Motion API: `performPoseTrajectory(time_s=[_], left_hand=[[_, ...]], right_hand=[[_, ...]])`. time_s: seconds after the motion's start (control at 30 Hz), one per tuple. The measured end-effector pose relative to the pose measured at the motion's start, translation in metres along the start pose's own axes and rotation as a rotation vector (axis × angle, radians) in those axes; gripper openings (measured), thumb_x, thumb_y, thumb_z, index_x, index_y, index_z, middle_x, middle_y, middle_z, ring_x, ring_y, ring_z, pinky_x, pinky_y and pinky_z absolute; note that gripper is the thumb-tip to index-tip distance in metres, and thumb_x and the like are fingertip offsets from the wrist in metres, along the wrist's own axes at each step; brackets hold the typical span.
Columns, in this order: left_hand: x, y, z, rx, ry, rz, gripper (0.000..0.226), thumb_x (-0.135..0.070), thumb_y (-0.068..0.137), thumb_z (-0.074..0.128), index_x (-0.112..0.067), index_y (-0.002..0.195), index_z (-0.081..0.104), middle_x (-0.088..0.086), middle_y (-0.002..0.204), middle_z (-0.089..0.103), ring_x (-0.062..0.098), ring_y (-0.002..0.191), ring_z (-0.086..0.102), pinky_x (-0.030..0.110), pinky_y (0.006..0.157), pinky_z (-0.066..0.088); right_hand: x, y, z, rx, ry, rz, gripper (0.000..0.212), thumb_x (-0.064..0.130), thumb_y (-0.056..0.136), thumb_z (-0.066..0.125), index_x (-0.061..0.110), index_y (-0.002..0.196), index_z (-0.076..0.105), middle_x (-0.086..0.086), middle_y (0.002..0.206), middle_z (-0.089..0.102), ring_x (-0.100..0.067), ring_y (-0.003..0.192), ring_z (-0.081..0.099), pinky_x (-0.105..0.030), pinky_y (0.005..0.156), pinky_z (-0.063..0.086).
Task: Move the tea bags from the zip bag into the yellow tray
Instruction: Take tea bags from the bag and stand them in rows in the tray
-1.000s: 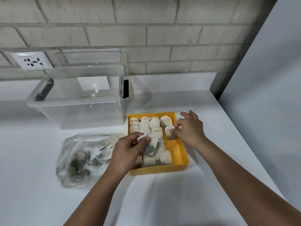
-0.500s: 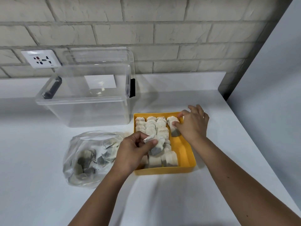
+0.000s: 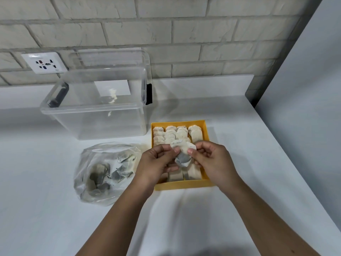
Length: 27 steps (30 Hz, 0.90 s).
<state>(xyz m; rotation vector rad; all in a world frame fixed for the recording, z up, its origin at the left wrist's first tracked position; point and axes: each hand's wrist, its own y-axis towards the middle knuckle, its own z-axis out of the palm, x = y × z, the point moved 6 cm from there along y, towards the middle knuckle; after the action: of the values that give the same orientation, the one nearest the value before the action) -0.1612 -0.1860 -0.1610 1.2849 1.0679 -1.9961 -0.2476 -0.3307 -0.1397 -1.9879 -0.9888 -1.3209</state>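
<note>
Both hands are raised over the middle of the yellow tray [image 3: 184, 186] and share a single tea bag [image 3: 183, 154]. The left grip [image 3: 155, 163] pinches the bag's upper left part between thumb and fingertips. The right grip [image 3: 212, 161] pinches its right edge in the same way, so both grips are grasping the same bag. The bag is held clear above the rows and hangs with its darker, filled end downward. The tray stands on the white table [image 3: 55, 218], nearer the right edge than the left. It holds packed rows of tea bags [image 3: 177, 133] from its far wall to its near wall; the middle rows are hidden by the hands. The zip bag [image 3: 96, 193] lies flat just beside the tray's left wall, with its mouth turned toward the tray; whether the two touch cannot be told. Several loose tea bags [image 3: 121, 167] remain inside it, dark through the clear film. A clear plastic storage box [image 3: 96, 117] stands toward the far edge of the table, behind the zip bag and near the tray's far left corner. Its lid [image 3: 110, 58] is upright behind it against the brick wall [image 3: 166, 24]. A white wall socket [image 3: 44, 62] is mounted on that wall, left of the lid.
</note>
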Motion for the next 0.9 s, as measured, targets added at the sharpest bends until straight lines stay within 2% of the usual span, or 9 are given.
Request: performPoseTrajectory(time_s=[0.1, 0.17, 0.27, 0.33, 0.4, 0.57, 0.67, 0.73, 0.9], left_hand=[[0.001, 0.000, -0.006, -0.054, 0.024, -0.004, 0.020, -0.011, 0.085, 0.074, 0.001, 0.101, 0.068, 0.009, 0.081, 0.075, 0.014, 0.068, 0.072, 0.025, 0.066, 0.062], [-0.002, 0.000, -0.010, -0.091, 0.075, 0.031, 0.013, -0.010, 0.085, 0.075, -0.003, 0.093, 0.069, 0.006, 0.073, 0.071, 0.012, 0.062, 0.068, 0.022, 0.062, 0.061], [-0.010, 0.001, -0.017, -0.136, 0.214, 0.101, 0.009, -0.010, 0.085, 0.076, -0.006, 0.089, 0.069, 0.005, 0.072, 0.070, 0.008, 0.060, 0.065, 0.016, 0.057, 0.055], [-0.011, 0.002, -0.019, -0.137, 0.272, 0.126, 0.009, -0.013, 0.085, 0.076, -0.007, 0.090, 0.070, 0.006, 0.075, 0.071, 0.009, 0.064, 0.066, 0.015, 0.059, 0.054], [-0.011, 0.002, -0.018, -0.123, 0.299, 0.144, 0.007, -0.014, 0.085, 0.076, -0.011, 0.088, 0.070, 0.004, 0.073, 0.071, 0.008, 0.066, 0.067, 0.015, 0.061, 0.055], [-0.010, 0.003, -0.014, -0.104, 0.363, 0.190, 0.006, -0.015, 0.086, 0.075, -0.015, 0.083, 0.070, 0.000, 0.069, 0.069, 0.006, 0.066, 0.066, 0.016, 0.065, 0.055], [-0.009, 0.005, -0.015, -0.104, 0.372, 0.193, 0.006, -0.016, 0.087, 0.075, -0.014, 0.086, 0.070, 0.001, 0.071, 0.070, 0.009, 0.069, 0.067, 0.027, 0.073, 0.058], [-0.009, 0.005, -0.016, -0.107, 0.372, 0.196, 0.006, -0.016, 0.087, 0.075, -0.012, 0.088, 0.071, 0.005, 0.073, 0.070, 0.011, 0.072, 0.067, 0.030, 0.074, 0.059], [-0.008, 0.006, -0.020, -0.119, 0.406, 0.208, 0.007, -0.017, 0.088, 0.075, -0.012, 0.088, 0.070, 0.017, 0.079, 0.070, 0.018, 0.074, 0.066, 0.035, 0.075, 0.060]], right_hand=[[-0.002, -0.003, -0.002, 0.005, 0.101, 0.054, 0.015, 0.024, 0.085, 0.073, 0.011, 0.091, 0.073, 0.004, 0.068, 0.068, -0.005, 0.059, 0.061, -0.019, 0.063, 0.051], [-0.002, 0.002, -0.015, -0.078, 0.002, 0.014, 0.010, 0.028, 0.085, 0.073, 0.019, 0.087, 0.071, 0.011, 0.083, 0.069, -0.002, 0.075, 0.064, -0.014, 0.070, 0.048], [-0.002, 0.017, -0.043, -0.229, -0.348, -0.057, 0.014, 0.035, 0.087, 0.070, 0.023, 0.093, 0.072, 0.006, 0.118, 0.061, -0.014, 0.114, 0.053, -0.027, 0.092, 0.044], [-0.009, 0.027, -0.048, -0.166, -0.566, -0.010, 0.024, 0.038, 0.089, 0.066, 0.020, 0.103, 0.073, 0.003, 0.137, 0.053, -0.020, 0.133, 0.036, -0.036, 0.104, 0.036], [-0.014, 0.033, -0.045, -0.057, -0.666, 0.051, 0.028, 0.039, 0.091, 0.063, 0.018, 0.108, 0.072, 0.001, 0.147, 0.045, -0.023, 0.143, 0.023, -0.041, 0.111, 0.028], [-0.008, 0.048, -0.032, 0.023, -0.652, 0.059, 0.029, 0.037, 0.092, 0.062, 0.017, 0.110, 0.071, 0.000, 0.152, 0.039, -0.024, 0.147, 0.015, -0.042, 0.114, 0.022], [-0.005, 0.052, -0.028, 0.058, -0.617, 0.089, 0.026, 0.034, 0.091, 0.063, 0.012, 0.101, 0.075, -0.002, 0.147, 0.046, -0.024, 0.142, 0.026, -0.040, 0.110, 0.028], [-0.006, 0.051, -0.024, 0.047, -0.711, 0.059, 0.028, 0.035, 0.091, 0.060, 0.012, 0.097, 0.075, -0.001, 0.146, 0.047, -0.023, 0.142, 0.028, -0.038, 0.109, 0.029], [-0.020, 0.062, -0.015, -0.035, -0.919, -0.035, 0.030, 0.042, 0.094, 0.055, 0.023, 0.112, 0.070, -0.002, 0.154, 0.036, -0.024, 0.149, 0.011, -0.041, 0.116, 0.017]])
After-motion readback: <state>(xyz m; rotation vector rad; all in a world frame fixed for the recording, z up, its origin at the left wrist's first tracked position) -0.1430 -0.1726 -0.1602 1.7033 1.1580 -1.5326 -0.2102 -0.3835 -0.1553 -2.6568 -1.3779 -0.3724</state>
